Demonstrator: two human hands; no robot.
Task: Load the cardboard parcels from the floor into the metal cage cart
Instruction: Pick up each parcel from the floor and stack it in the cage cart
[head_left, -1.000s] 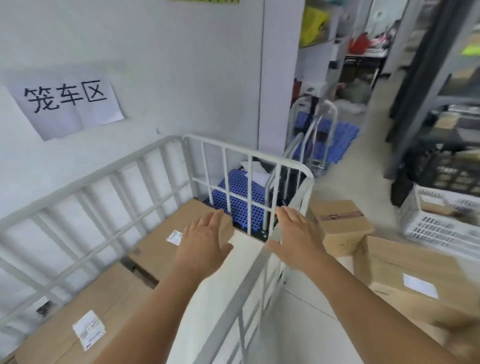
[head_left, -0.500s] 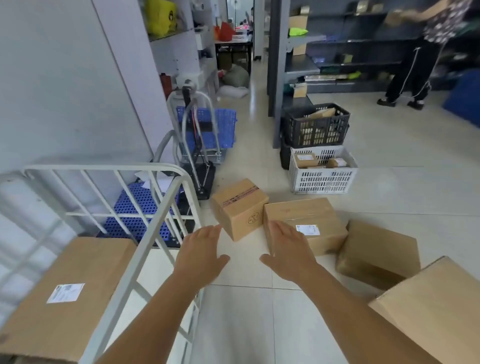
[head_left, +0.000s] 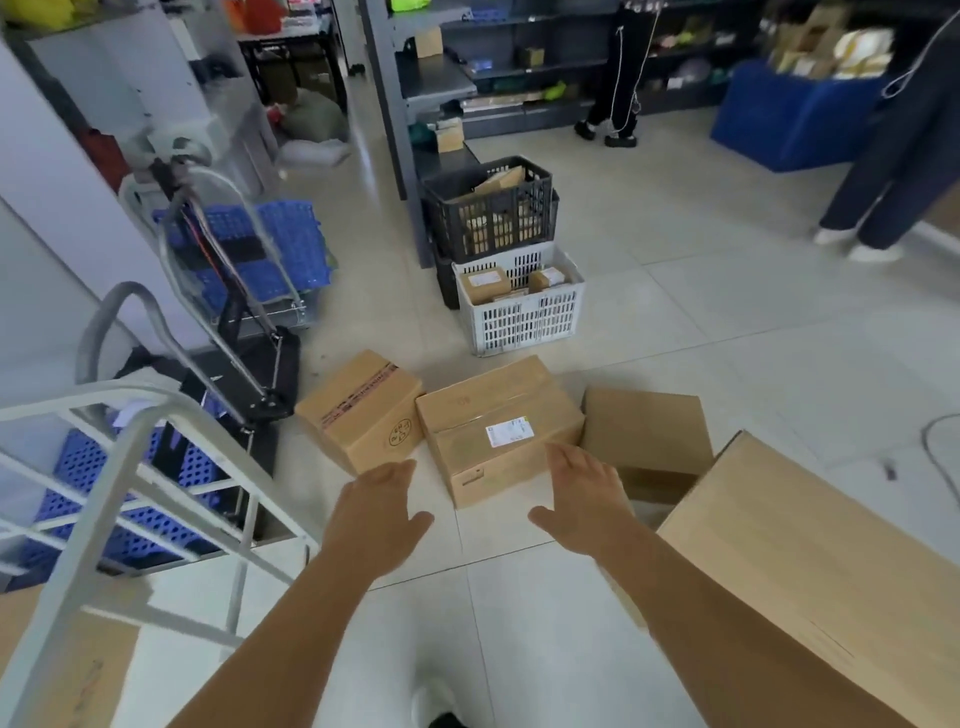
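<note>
Both my hands are out in front of me, palms down, fingers straight and spread a little, holding nothing. The labelled box (head_left: 498, 428) lies on the floor straight ahead, just beyond my fingertips, its long axis running from near-left to far-right across my reach. My right hand (head_left: 584, 501) is the nearer one: it hangs over the box's near right corner, though I cannot tell whether it touches the cardboard. My left hand (head_left: 376, 514) hangs over bare floor, short of the box's near left corner and just in front of the stamped box (head_left: 361, 408), which sits against the labelled one's left end.

A plain box (head_left: 647, 439) lies just beside the right end, and a big box (head_left: 810, 566) stands close at my right forearm. The cart (head_left: 135, 467) is at my left, its rail near my left elbow, with cardboard already inside at the bottom left.

I judge the labelled box is next: my left hand must go forward and left to its far end, my right to the other, then I swing it left over the rail.
</note>
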